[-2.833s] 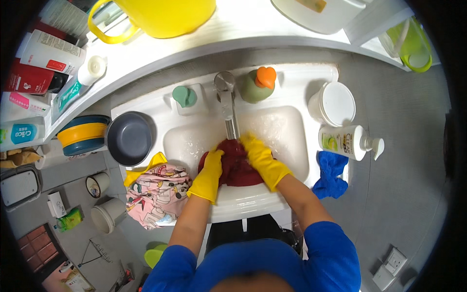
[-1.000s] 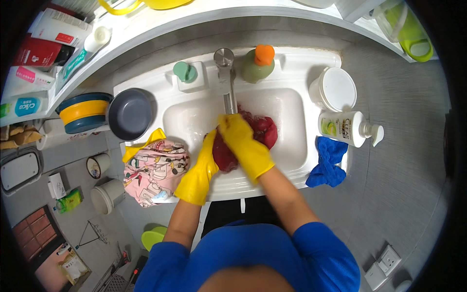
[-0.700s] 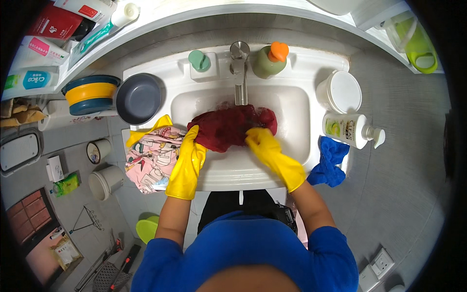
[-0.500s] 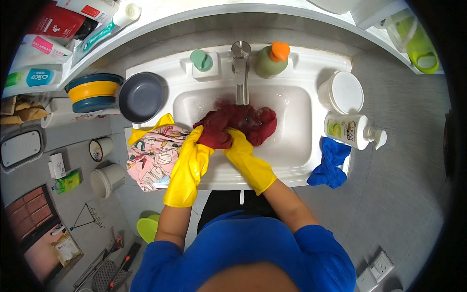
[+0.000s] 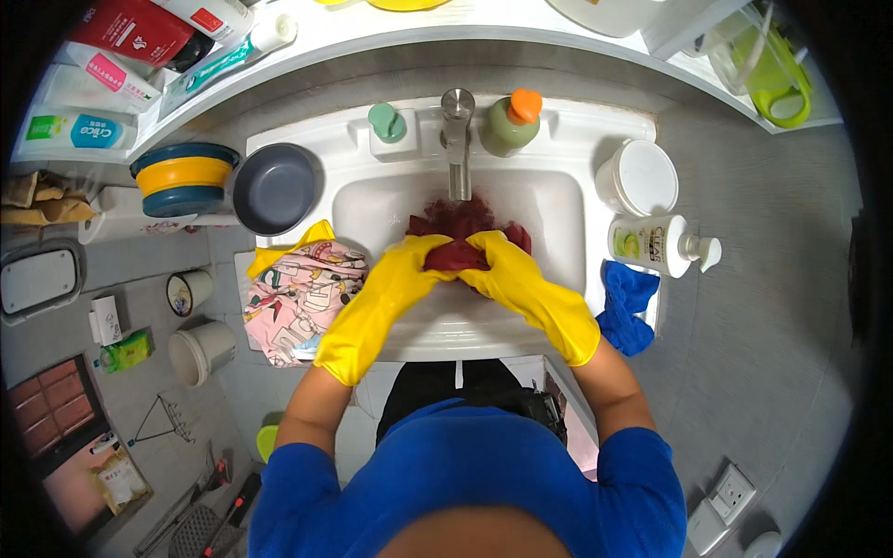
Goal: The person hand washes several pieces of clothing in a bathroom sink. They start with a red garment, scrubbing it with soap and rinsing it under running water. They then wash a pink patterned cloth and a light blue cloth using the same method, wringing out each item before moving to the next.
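Note:
Both my hands wear long yellow rubber gloves and grip a wet dark red cloth [image 5: 453,258] in the white sink [image 5: 558,260]. My left hand [image 5: 409,260] is closed on the cloth's left side, and my right hand [image 5: 498,262] is closed on its right side. More of the cloth lies behind my fingers, under the silver faucet [image 5: 459,158], where the water looks reddish. The cloth's lower part is partly hidden by the gloves. On the sink's left ledge, close to my left forearm, rests a crumpled pink printed cloth [image 5: 302,302] with a yellow cloth [image 5: 290,246] behind it.
A grey bowl [image 5: 275,189] stands at the back left. Behind the basin are a green-capped container [image 5: 386,123] and an orange-topped bottle [image 5: 513,121]. Along the right edge are a white lidded tub [image 5: 645,179], a pump bottle [image 5: 651,244] and a blue cloth [image 5: 627,307]. A shelf [image 5: 419,39] curves above.
My right hand has moved right and up, and my left hand has shifted right. Both now hold the red cloth nearer the middle of the basin, its bulk drawn together between them.

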A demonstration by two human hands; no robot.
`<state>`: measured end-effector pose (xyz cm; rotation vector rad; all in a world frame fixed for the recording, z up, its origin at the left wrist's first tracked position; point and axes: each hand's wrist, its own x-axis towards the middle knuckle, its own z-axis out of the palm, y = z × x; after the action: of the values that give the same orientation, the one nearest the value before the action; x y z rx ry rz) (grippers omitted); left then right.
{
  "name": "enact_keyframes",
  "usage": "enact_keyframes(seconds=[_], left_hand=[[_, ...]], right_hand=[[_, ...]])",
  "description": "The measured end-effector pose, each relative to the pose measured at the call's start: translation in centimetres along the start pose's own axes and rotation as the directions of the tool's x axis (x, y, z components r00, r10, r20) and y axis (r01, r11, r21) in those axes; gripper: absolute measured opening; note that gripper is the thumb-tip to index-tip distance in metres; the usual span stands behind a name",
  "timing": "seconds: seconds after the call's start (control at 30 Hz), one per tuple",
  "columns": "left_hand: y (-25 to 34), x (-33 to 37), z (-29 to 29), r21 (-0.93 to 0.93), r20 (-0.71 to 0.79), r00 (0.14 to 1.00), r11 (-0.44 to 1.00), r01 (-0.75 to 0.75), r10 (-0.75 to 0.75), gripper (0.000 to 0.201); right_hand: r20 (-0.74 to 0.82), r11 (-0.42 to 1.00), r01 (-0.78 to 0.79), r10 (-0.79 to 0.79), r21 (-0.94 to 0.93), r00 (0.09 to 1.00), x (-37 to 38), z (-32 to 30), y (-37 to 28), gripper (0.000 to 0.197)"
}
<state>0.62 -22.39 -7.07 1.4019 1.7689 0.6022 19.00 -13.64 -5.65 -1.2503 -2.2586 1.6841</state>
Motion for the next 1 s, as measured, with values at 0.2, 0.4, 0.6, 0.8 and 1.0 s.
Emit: enact_keyframes(seconds=[0.2, 0.4, 0.6, 0.8, 1.0], left_hand=[[0.2, -0.5, -1.8, -0.317, 0.232, 0.951, 0.909, 0.271, -0.203, 0.046], [5.2, -2.5, -7.2, 0.133, -0.168, 0.955, 0.966, -0.224, 0.244, 0.022], [6.9, -4.8, -7.8, -0.378, -0.258, 0.966, 0.917, -0.128, 0.028, 0.021], [11.2, -6.3, -12.0, -0.522, -0.437, 0.897, 0.794, -0.312, 0.065, 0.019], [9.4, -6.9, -15.5, -0.647, -0.583, 0.801, 0.676, -0.354, -0.138, 0.028]], right_hand=[[0.122, 0.96, 0.266, -0.254, -0.087, 0.959, 0.1, 1.4, 4.2, 0.055], [0.008, 0.913, 0.174, -0.184, -0.369, 0.983, 0.0, 0.6, 4.6, 0.047], [-0.077, 0.881, 0.448, -0.442, 0.154, 0.894, -3.1, -1.6, -5.6, 0.062], [0.082, 0.871, 0.225, -0.21, -0.437, 0.974, 0.4, -0.2, -1.9, 0.032], [0.037, 0.958, -0.073, 0.065, 0.276, 0.997, -2.0, -3.9, -1.2, 0.029]])
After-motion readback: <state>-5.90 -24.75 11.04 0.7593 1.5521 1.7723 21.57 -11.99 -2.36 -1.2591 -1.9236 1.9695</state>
